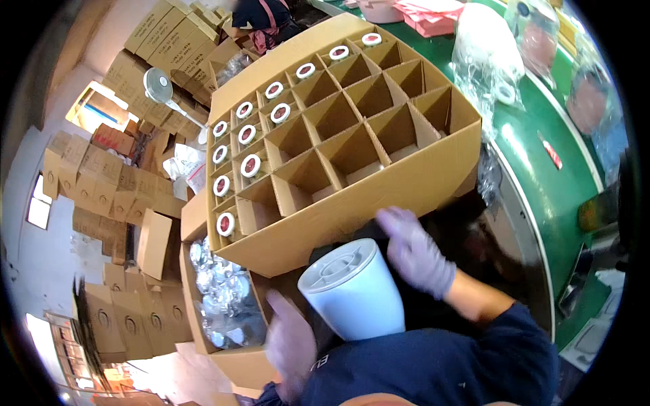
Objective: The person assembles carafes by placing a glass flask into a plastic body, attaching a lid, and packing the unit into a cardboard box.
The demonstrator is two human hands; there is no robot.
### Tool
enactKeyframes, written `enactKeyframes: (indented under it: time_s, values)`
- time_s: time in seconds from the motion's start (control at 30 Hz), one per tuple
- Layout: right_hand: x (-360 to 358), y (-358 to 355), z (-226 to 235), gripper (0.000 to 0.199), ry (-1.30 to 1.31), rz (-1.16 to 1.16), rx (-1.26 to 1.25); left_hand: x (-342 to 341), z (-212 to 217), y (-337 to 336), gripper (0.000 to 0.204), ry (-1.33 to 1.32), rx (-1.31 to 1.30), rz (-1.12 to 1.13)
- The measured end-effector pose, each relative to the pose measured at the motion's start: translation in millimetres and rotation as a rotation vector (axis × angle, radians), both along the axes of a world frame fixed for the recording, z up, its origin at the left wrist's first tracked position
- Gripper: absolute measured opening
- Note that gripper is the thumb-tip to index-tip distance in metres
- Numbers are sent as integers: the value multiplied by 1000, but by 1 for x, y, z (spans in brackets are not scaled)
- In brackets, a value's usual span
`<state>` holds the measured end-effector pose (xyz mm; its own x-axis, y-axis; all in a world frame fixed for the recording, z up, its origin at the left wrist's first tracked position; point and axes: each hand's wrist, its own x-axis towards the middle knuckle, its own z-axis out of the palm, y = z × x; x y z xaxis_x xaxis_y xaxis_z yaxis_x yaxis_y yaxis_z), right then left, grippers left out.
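A light blue tapered tub [362, 294] with a ridged round end stands tilted against my body, between my two hands. My right hand [418, 254], in a lavender glove, is just right of it, fingers stretched toward the carton and nothing seen in them. To the left of the tub, my gloved left hand [291, 342] is smeared by motion; it looks extended, apart from the tub. In front is a large open carton [352, 193] with cardboard dividers. Several white-lidded jars [250, 166] with red lid centres fill cells on its left and far sides.
Left of me, an open box [230, 304] holds plastic-wrapped items. A green work surface [521, 155] curves along the right, with a red cutter [552, 154] and bagged goods [487, 51]. Stacked cartons [88, 169], a fan [159, 84] and another person [261, 20] are beyond.
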<state>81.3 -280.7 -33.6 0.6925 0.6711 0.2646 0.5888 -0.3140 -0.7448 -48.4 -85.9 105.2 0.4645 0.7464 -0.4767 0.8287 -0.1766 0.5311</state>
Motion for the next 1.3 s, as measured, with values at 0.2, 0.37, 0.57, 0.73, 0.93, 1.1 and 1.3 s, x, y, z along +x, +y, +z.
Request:
enactKeyframes:
  time_s: [0.2,0.37,0.57,0.73,0.93,1.1,1.3]
  values:
    - [0,2,-42,53,287,-5,256,19,-55,12,41,-914,-554,-18]
    - [-23,19,28,52,-57,122,486,10,-94,51,40,-917,-182,-267]
    - [-29,19,29,47,-110,-15,535,8,-107,55,40,-1067,-374,-308]
    - [-31,24,20,46,-117,-95,530,15,-65,13,40,-1153,-513,125]
    - [-1,27,2,49,-1,29,313,17,-66,29,50,-1230,-356,-76]
    - [45,79,35,48,303,236,454,40,-58,68,87,-912,-283,-785]
    - [48,97,120,43,-641,-88,267,61,-25,77,51,-1238,-473,-294]
